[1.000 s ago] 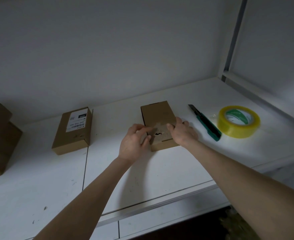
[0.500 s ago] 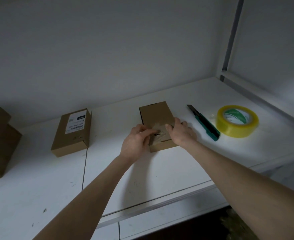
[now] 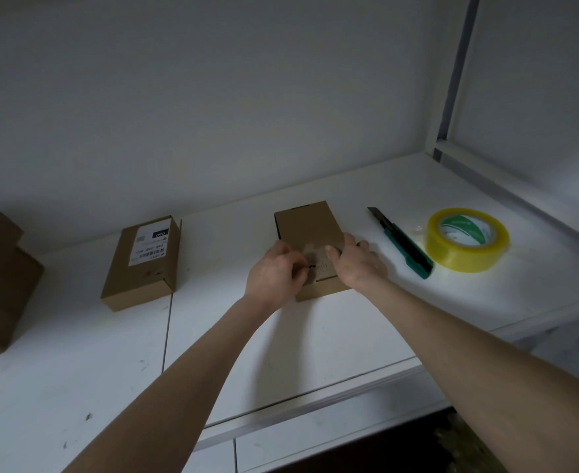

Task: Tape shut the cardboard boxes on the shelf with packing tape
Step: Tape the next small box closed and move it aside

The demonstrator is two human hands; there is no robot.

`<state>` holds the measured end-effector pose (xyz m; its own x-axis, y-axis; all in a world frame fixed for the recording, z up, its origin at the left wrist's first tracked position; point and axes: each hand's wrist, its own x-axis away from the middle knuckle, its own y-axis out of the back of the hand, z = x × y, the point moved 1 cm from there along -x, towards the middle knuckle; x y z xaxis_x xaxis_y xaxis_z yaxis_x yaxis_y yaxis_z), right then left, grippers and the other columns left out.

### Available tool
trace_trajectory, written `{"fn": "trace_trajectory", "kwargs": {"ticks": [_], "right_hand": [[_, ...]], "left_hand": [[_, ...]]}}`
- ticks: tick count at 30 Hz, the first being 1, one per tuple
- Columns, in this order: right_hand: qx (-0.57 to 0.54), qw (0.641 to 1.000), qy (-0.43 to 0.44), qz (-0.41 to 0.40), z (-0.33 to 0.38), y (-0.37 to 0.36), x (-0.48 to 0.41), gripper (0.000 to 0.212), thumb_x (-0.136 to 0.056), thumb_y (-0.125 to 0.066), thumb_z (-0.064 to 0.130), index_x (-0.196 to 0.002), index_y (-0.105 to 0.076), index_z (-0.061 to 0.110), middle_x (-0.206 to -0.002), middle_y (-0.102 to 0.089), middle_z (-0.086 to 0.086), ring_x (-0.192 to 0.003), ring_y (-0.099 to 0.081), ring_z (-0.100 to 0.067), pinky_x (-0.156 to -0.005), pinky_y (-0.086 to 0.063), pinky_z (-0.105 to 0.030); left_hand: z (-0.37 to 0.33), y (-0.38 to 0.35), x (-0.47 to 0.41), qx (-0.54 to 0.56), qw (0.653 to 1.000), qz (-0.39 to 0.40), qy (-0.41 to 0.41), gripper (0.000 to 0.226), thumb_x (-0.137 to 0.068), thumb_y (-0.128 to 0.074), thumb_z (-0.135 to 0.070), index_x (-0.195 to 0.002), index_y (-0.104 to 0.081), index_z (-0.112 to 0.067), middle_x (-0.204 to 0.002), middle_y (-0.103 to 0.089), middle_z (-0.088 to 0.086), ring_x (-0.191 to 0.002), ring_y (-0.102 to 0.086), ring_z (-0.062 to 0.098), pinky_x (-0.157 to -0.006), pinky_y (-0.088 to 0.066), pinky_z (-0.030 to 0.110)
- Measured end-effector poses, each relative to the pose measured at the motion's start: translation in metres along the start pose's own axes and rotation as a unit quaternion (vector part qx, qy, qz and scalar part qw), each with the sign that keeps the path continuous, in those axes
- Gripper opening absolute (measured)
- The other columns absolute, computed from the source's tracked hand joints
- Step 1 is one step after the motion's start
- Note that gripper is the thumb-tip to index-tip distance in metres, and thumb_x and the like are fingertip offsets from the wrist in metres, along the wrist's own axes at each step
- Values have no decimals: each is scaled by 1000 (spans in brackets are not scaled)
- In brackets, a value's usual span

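A: Where's the small cardboard box (image 3: 310,230)?
B: Flat on the shelf (image 3: 315,336), beside the green utility knife (image 3: 404,244) and the yellow tape roll (image 3: 467,238).
A: And the hands?
B: The right hand (image 3: 358,261) grips its right side, thumb on top. The left hand (image 3: 274,274) curls onto the lid; I cannot tell if it pinches anything.

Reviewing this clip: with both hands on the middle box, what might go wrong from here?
1. The utility knife lies beside the right hand, blade seemingly extended; reaching across to the tape roll may brush it.
2. Both hands hold the cardboard box; if the left hand lets go, its top may spring open.
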<state>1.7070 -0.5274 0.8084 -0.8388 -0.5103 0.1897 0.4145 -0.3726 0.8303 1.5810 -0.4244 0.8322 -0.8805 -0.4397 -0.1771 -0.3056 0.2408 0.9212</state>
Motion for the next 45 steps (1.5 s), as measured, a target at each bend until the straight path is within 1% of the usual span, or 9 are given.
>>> {"fn": "trace_trajectory", "kwargs": {"ticks": [3,9,13,18,30,33,36,39,45], "right_hand": [[3,1000,2,1,0,0,0,57,-101,-28,52,-149,-25,20,-147,-35,-16,-126,-43,-37,-98,-38,-44],[3,1000,1,-2,0,0,0,58,-101,-29,52,-149,-26,21,-147,-35,-16,-126,-44,-37,-96,-39,-43],[2,1000,2,-2,0,0,0,57,-101,-28,52,-149,-26,21,-147,-35,-16,-125,-44,-37,-96,-39,-44],[1,1000,3,-1,0,0,-1,58,-101,-28,52,-150,-24,21,-147,-35,-15,-126,-44,-37,-96,-39,-43],[1,1000,0,-2,0,0,0,57,-101,-29,51,-149,-25,20,-147,-35,-16,-127,-43,-36,-96,-39,-43],[-2,1000,2,1,0,0,0,58,-101,-29,52,-150,-24,21,-148,-35,-15,-127,-43,-37,-97,-39,-43],[-5,1000,4,1,0,1,0,58,-101,-29,52,-150,-24,21,-148,-34,-15,-127,-42,-37,-98,-38,-43],[-1,1000,1,-1,0,1,1,58,-101,-28,52,-150,-24,21,-148,-34,-16,-128,-42,-37,-98,-38,-43],[-2,1000,1,0,1,1,1,57,-101,-28,52,-150,-25,21,-148,-34,-15,-127,-42,-37,-98,-39,-44]], "left_hand": [[-8,2,-6,-68,997,34,9,24,-94,-49,-33,-107,-66,-22,-109,-49,2,-95,-56,22,-68,-43,28],[-17,3,-16,-179,982,57,-10,32,-97,-40,-33,-100,-68,-18,-104,-51,4,-85,-58,25,-61,-41,29],[-10,0,-21,-88,991,85,50,25,-95,-49,-33,-100,-68,-18,-108,-54,3,-96,-57,25,-68,-43,30],[-5,-6,-22,25,994,70,84,18,-92,-58,-25,-95,-72,-13,-105,-64,5,-97,-58,22,-73,-41,26],[-10,-12,-18,72,982,28,170,14,-89,-58,-29,-87,-69,-21,-92,-66,-1,-84,-62,19,-63,-45,26],[-7,-12,-10,56,986,-38,154,12,-90,-55,-25,-93,-66,-22,-100,-60,-2,-86,-60,20,-63,-42,26],[2,-11,-1,59,993,-90,57,21,-92,-53,-17,-105,-68,-25,-101,-56,-1,-79,-59,21,-61,-44,27],[3,-13,4,0,999,-42,-31,37,-94,-49,-10,-120,-66,-30,-107,-52,3,-82,-57,23,-62,-45,29],[5,-16,7,-28,999,-15,-40,41,-93,-45,-7,-122,-65,-29,-114,-51,4,-92,-56,24,-65,-42,30]]}}
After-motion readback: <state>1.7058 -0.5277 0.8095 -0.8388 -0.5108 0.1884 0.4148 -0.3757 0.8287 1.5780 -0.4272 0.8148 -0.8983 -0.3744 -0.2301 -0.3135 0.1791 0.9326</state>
